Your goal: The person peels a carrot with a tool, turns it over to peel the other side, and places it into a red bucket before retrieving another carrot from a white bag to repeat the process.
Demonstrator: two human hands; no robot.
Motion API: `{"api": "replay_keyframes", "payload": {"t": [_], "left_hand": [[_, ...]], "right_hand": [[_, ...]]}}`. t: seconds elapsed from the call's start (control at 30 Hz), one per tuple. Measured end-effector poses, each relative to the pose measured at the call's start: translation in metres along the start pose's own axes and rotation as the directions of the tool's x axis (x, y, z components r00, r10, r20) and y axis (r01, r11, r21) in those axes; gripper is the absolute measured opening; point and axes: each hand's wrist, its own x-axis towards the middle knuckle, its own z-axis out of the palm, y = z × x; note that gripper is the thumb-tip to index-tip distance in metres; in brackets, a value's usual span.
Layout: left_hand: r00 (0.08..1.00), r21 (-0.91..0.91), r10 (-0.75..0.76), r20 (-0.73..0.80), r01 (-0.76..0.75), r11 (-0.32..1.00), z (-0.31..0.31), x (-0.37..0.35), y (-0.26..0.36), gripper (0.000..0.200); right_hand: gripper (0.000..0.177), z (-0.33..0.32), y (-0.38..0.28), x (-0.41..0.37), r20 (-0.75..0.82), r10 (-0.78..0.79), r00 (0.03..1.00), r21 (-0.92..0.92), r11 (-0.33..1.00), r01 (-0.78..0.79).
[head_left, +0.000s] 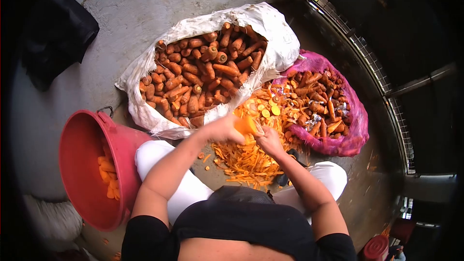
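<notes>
My left hand (226,129), slightly blurred, is closed around a bright orange peeled carrot (246,125). Right at the carrot's other end, my right hand (269,141) is closed on a small tool that looks like a peeler (259,129), mostly hidden by the fingers. Below both hands lies a heap of carrot peelings (249,159) on the floor between my legs. Cut carrot ends are mixed into it. Beyond my left hand, a white sack (181,29) lies open on its side, full of unpeeled carrots (208,67).
On the left, a tilted red bucket (79,164) holds several peeled carrots (109,176). A pink mesh sack (357,130) of carrots and scraps stands at the right. Behind it runs a dark gate with a metal grille (360,43). A grey wall (130,0) rises behind the white sack.
</notes>
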Motion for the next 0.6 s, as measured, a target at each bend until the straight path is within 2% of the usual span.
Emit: {"api": "replay_keyframes", "payload": {"t": [0.03,0.13,0.17,0.23,0.27,0.3,0.37,0.4,0.43,0.53,0.6], "left_hand": [[0.98,-0.115,-0.005,0.201,0.028,0.993,0.002,-0.005,0.007,0.027],[1.0,-0.235,-0.019,0.014,0.022,0.972,-0.019,-0.006,-0.011,0.026],[0.998,-0.259,-0.02,0.061,0.036,0.965,-0.025,-0.008,-0.012,0.03],[0.991,-0.307,0.129,-0.024,-0.13,0.943,-0.02,-0.01,-0.013,0.032],[0.978,-0.327,0.198,-0.065,-0.209,0.922,-0.018,-0.009,-0.016,0.033],[0.979,-0.312,0.203,-0.034,-0.203,0.928,-0.021,-0.004,-0.028,0.035],[0.965,-0.298,0.253,-0.073,-0.263,0.918,-0.017,-0.004,-0.025,0.037],[0.955,-0.283,0.282,-0.094,-0.297,0.912,-0.016,-0.003,-0.023,0.037],[0.96,-0.285,0.262,-0.102,-0.28,0.917,-0.015,-0.002,-0.022,0.035],[0.974,-0.297,0.161,-0.156,-0.202,0.933,-0.009,0.0,-0.013,0.04],[0.959,-0.215,0.19,-0.21,-0.235,0.948,-0.007,0.008,-0.018,0.042]], "right_hand": [[0.036,0.004,0.009,0.0,-0.029,-0.16,0.987,-0.182,0.971,0.152],[0.042,0.007,0.016,-0.003,-0.19,-0.036,0.981,0.052,0.998,0.047],[0.036,0.0,0.03,0.002,-0.085,0.174,0.981,0.137,0.977,-0.161],[0.038,-0.02,0.005,0.0,0.057,0.316,0.947,0.499,0.813,-0.301],[0.039,-0.024,0.012,0.001,0.108,0.361,0.926,0.595,0.723,-0.351],[0.039,-0.035,-0.024,-0.006,0.042,0.351,0.936,0.528,0.787,-0.319],[0.041,-0.036,-0.006,0.002,0.09,0.289,0.953,0.514,0.806,-0.294],[0.041,-0.042,-0.03,-0.002,0.092,0.258,0.962,0.491,0.829,-0.269],[0.041,-0.042,-0.043,-0.005,0.094,0.207,0.974,0.543,0.809,-0.224],[0.038,-0.035,-0.042,-0.003,-0.009,0.157,0.988,0.48,0.867,-0.133],[0.031,-0.032,-0.043,-0.003,-0.072,0.136,0.988,0.501,0.862,-0.082]]}}
